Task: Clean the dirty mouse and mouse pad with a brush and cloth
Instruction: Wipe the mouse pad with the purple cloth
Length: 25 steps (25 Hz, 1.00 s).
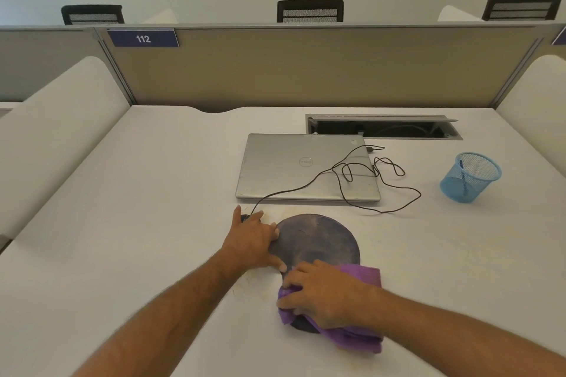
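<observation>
A round dark mouse pad (321, 239) with dusty brownish smears lies on the white desk (122, 223). My left hand (252, 239) presses flat on the pad's left edge, fingers spread. A small black mouse (245, 218) peeks out just behind that hand, its cable (306, 184) running over the laptop. My right hand (318, 294) grips a purple cloth (358, 337) pressed on the pad's near part, covering it. No brush can be made out clearly.
A shut silver laptop (306, 168) lies behind the pad. A blue mesh cup (470, 177) holding something blue stands at the right. A cable slot (382, 127) opens at the desk's back, before a beige partition (306, 70). Brown smudges mark the desk beside the pad.
</observation>
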{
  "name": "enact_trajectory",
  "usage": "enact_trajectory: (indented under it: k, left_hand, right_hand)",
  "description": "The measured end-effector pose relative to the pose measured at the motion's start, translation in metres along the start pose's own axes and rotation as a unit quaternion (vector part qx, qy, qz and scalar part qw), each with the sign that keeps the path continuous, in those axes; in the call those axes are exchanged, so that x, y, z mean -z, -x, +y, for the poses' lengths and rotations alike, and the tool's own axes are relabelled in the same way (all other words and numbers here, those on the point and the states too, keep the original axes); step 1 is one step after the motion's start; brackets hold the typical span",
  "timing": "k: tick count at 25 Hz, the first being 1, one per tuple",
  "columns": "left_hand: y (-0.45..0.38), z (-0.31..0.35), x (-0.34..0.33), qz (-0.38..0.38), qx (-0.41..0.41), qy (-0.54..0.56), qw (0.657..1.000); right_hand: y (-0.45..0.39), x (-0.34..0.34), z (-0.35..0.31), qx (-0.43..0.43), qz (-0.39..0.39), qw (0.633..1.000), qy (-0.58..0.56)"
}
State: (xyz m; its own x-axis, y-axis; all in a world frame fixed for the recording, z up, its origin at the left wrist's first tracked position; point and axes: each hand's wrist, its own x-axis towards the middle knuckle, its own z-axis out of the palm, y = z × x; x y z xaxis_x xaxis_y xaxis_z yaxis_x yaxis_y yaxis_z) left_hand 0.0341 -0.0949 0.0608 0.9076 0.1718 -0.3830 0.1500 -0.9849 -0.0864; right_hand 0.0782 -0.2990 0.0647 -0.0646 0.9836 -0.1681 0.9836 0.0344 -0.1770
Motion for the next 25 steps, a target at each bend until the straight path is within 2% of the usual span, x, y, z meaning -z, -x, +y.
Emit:
enact_trajectory:
  k: [5,12,14,25]
  left_hand:
    - [-0.002,0.004,0.0,-0.007,0.014,-0.006,1.0]
    - [-0.005,0.008,0.001,-0.02,0.016,-0.012,1.0]
    - [-0.005,0.007,0.001,-0.024,0.016,-0.013,0.999]
    - [-0.004,0.01,0.004,-0.023,0.024,-0.008,0.999]
  right_hand:
    - [-0.009,0.0,-0.017,-0.012,-0.033,0.999,0.022]
    - [0.015,-0.001,-0.01,0.098,-0.064,0.99,0.075]
    - [0.03,-0.003,-0.006,0.106,-0.066,0.989,0.081]
    - [0.091,-0.007,0.008,-0.069,-0.057,0.994,-0.066]
